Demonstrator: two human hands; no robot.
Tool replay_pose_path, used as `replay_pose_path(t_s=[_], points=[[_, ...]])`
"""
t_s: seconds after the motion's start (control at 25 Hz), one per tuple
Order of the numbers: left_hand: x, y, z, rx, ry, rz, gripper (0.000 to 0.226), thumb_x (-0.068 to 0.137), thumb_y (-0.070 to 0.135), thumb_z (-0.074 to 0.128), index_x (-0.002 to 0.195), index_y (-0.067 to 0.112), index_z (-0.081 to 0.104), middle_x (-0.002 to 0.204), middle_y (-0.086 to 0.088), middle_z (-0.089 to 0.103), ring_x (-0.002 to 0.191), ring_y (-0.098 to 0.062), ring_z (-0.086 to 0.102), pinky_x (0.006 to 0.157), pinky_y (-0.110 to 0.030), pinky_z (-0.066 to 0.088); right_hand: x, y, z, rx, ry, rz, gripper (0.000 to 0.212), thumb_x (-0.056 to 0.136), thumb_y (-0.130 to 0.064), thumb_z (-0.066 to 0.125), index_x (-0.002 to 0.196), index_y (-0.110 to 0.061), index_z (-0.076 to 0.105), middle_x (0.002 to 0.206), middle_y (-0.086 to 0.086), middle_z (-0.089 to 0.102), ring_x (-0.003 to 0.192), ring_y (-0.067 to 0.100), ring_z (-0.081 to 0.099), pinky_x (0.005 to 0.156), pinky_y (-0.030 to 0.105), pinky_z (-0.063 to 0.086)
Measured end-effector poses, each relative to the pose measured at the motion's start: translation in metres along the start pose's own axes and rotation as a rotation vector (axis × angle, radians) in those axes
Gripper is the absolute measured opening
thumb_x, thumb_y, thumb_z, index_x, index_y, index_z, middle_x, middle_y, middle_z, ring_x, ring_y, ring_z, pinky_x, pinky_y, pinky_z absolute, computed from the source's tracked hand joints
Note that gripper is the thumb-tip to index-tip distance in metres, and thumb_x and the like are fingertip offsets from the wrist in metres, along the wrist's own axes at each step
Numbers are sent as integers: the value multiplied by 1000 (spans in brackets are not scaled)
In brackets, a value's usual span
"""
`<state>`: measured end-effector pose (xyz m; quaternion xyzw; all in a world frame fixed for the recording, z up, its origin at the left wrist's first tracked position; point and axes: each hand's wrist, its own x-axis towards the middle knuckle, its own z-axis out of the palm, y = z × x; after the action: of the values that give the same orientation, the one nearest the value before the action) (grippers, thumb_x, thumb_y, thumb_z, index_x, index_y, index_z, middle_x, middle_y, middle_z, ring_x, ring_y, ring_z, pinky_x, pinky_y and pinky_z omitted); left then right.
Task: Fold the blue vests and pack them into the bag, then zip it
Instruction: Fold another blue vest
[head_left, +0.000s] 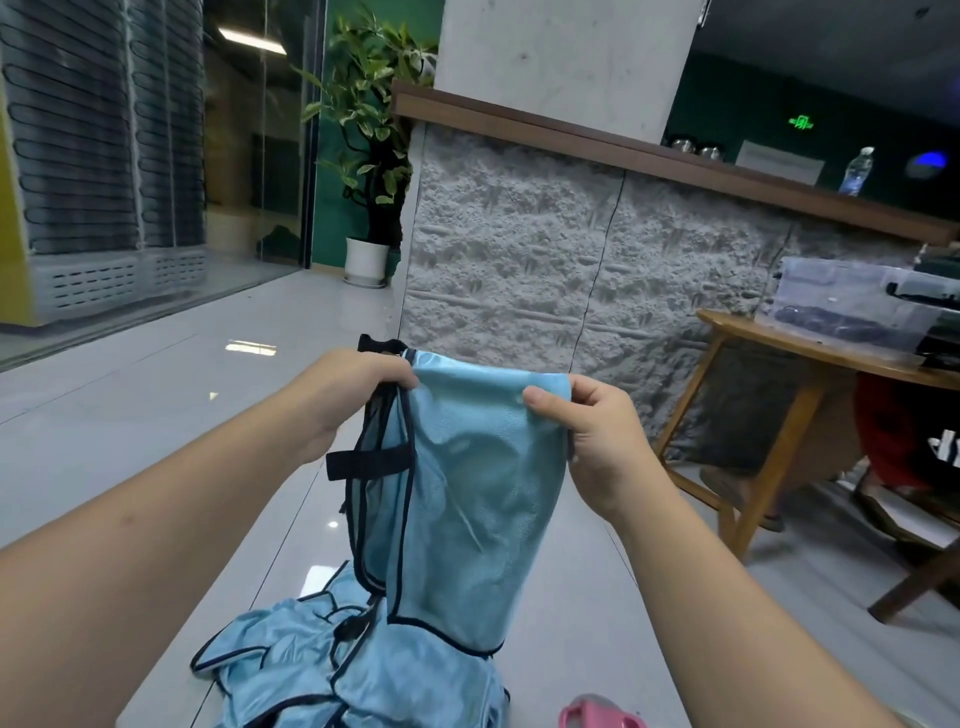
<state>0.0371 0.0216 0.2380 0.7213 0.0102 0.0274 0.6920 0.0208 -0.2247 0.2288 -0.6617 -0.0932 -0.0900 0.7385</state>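
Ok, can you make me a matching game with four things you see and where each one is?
Things:
1. held vest
2. vest pile
3. potted plant
4. water bottle

Places:
A. on the high wooden ledge
B. on the floor by the green wall
C. hanging from both hands
D. crumpled on the floor below the hands

Pairs: 1-C, 2-D, 3-B, 4-A

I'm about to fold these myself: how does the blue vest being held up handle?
Likely floppy: the vest hangs limp from both hands. Probably light, as a finger pinch holds it. Its sheen suggests folds may slip.
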Motion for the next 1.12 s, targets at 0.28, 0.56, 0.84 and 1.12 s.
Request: replay_pose_path(t_s=[0.28,0.56,0.84,1.12], points=[[-1,-26,-14,-399,-500,-24,73,70,59,83,127,16,72,134,-14,69,121,-34,67,103,-52,53,-8,-8,0,147,-138,7,37,83,-10,75,120,-10,74,113,18,76,92,31,73,83,46,63],[-1,-37,7,-133,-393,46,66,77,-8,79,133,19,58,123,-19,73,110,-42,71,97,-60,56,-11,-11,1,-48,-345,29,57,85,10,71,134,-19,61,122,20,72,100,40,73,83,52,61],[0,-33,-11,-304,-236,-233,20,81,8,61,96,2,73,89,-19,75,70,-31,72,69,-34,61,-7,-1,-4,-16,-324,167,60,92,9,66,141,-25,55,128,15,71,118,38,69,102,54,55],[-12,-42,13,32,-355,-318,95,59,32,98,142,18,55,106,-9,73,86,-26,77,70,-42,64,-4,9,0,-82,-210,314,43,92,7,69,130,-10,62,117,18,76,106,38,74,100,55,57]])
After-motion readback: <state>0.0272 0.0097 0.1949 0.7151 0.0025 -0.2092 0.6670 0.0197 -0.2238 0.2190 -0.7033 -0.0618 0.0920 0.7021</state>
